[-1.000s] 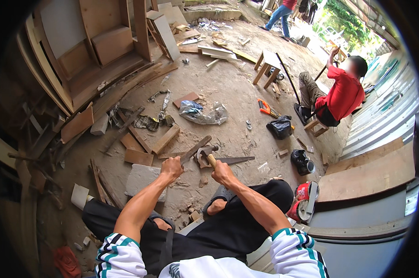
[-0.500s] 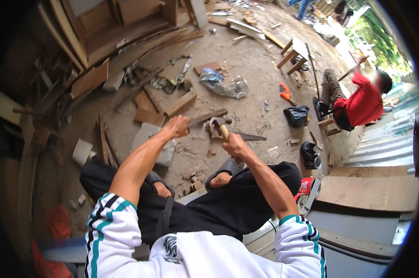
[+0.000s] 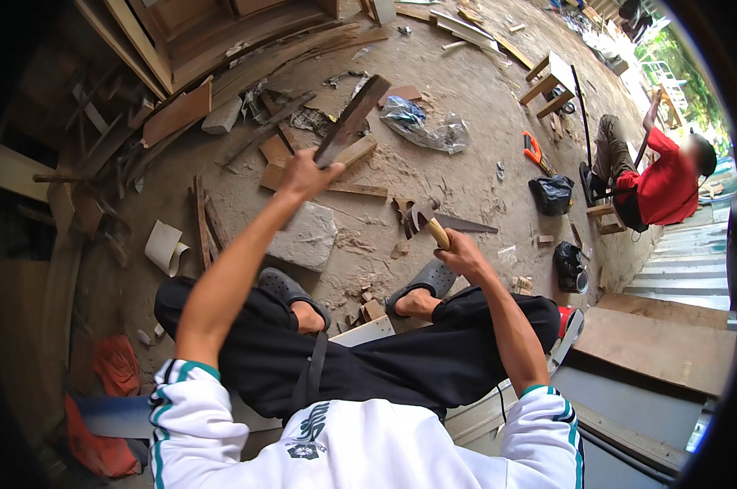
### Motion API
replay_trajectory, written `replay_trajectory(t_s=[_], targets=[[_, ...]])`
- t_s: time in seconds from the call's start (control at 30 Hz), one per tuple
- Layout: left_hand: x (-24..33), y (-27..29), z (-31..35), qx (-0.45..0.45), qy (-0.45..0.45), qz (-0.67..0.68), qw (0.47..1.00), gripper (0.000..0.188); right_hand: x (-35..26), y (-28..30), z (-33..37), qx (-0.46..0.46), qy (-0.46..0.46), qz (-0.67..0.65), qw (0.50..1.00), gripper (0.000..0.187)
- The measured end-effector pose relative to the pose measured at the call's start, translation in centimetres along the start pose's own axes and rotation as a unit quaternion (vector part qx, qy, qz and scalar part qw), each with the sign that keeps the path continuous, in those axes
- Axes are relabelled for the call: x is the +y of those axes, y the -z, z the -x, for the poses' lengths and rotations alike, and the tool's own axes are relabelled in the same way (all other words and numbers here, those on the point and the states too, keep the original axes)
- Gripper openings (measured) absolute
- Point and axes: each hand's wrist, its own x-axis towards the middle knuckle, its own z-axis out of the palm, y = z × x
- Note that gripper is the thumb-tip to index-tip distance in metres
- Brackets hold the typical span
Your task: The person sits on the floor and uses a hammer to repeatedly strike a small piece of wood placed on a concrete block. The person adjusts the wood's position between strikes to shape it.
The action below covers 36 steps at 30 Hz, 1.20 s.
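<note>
My left hand point(image 3: 307, 175) is closed around the lower end of a dark, flat piece of wood point(image 3: 352, 122), which slants up and away to the right. Below it on the ground lies a pale stone block point(image 3: 303, 236). My right hand point(image 3: 465, 254) grips the pale wooden handle of a short tool point(image 3: 439, 235). Its dark metal head looks like that of a hatchet or hammer; which one I cannot tell. Just beyond that head lies a handsaw point(image 3: 466, 225) on the dirt, its handle partly hidden.
Boards and wood scraps point(image 3: 356, 151) lie ahead, near a clear plastic bag point(image 3: 425, 126). To the right are an orange-handled saw point(image 3: 533, 148), black plastic bags point(image 3: 552, 196) and a small wooden stool point(image 3: 550, 81). A person in red point(image 3: 662, 183) sits at far right. A wooden cabinet point(image 3: 230, 41) stands far left.
My left hand has lifted the piece of wood and tilted its far end up, away from the block. The right hand keeps its hold on the tool. The whole view has shifted slightly.
</note>
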Motion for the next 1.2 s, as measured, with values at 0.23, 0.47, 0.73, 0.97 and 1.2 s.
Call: replay_trajectory(t_s=[0.23, 0.47, 0.73, 0.97, 1.2], targets=[[8.9, -6.4, 5.3, -0.036, 0.126, 0.407, 0.904, 0.036, -4.9, 3.2, 2.5, 0.101, 0.021, -0.007, 0.995, 0.024], [12.9, -10.2, 5.1, -0.057, 0.146, 0.450, 0.879, 0.030, -4.4, 4.4, 2.9, 0.141, -0.011, 0.014, 0.990, 0.027], [11.1, -19.3, 3.1, -0.077, 0.158, 0.331, 0.927, 0.024, 0.7, 3.2, 3.1, 0.157, -0.160, 0.116, 0.968, 0.028], [9.6, -28.0, -1.3, -0.121, 0.200, 0.274, 0.933, 0.026, 5.4, 8.5, 4.1, 0.160, -0.292, 0.072, 0.940, 0.047], [7.2, -36.3, -11.2, -0.186, 0.214, 0.218, 0.934, 0.025, 2.9, 12.7, 5.6, 0.206, -0.272, 0.040, 0.939, 0.047]])
